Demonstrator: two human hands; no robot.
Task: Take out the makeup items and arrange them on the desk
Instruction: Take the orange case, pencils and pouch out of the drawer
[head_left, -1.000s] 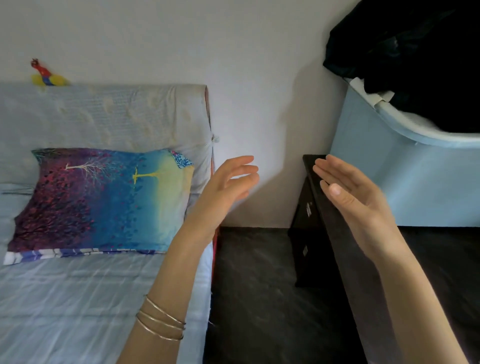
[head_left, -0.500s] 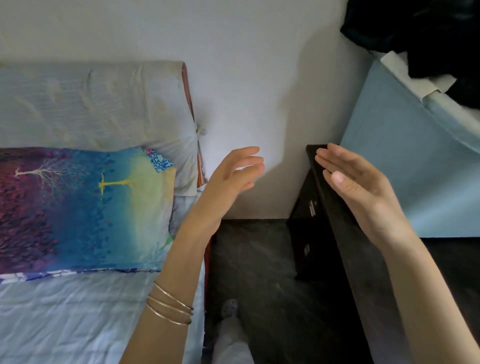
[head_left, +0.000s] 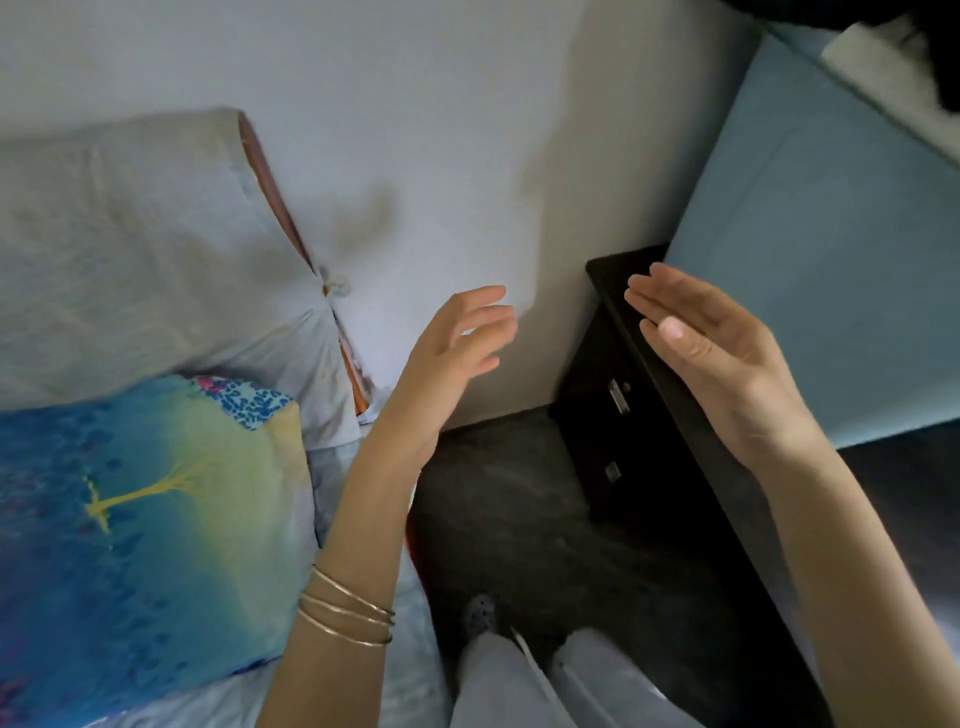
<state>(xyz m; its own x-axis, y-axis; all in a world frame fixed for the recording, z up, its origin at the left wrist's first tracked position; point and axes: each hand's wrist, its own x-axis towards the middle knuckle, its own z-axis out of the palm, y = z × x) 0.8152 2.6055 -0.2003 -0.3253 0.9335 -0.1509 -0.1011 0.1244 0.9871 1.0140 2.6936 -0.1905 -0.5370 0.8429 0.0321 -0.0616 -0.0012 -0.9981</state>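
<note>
Standing between a bed (head_left: 363, 691) and a dark bench (head_left: 727, 499), with both hands raised in the air and holding nothing. Left hand (head_left: 447, 358) lifted over the gap beside the bed, fingers loosely spread and slightly bent, palm turned inward. Right hand (head_left: 711, 353) held flat, fingers straight and together, edge-on above the bench's near rim, touching nothing that can be made out. Probably a ready posture before reaching for something, since no makeup item and no bag or case shows anywhere in view; location of the makeup cannot be told from here.

Bench: black, glossy and hard-edged, long and narrow, with two small pale metal pulls (head_left: 618, 397) on its shadowed front, likely drawers and a fair guess for where the items sit. Top mostly hidden behind the right forearm.

Elsewhere, soft stuff: a grey woven bolster (head_left: 140, 249) tied at its end against the wall, a smooth printed pillow (head_left: 145, 509) in blue, green and yellow, a wrinkled pale sheet. Thin metal bangles (head_left: 345, 613) ringing the left wrist. Dark speckled floor (head_left: 498, 509) below, pale trouser legs and a perforated shoe at the bottom.
</note>
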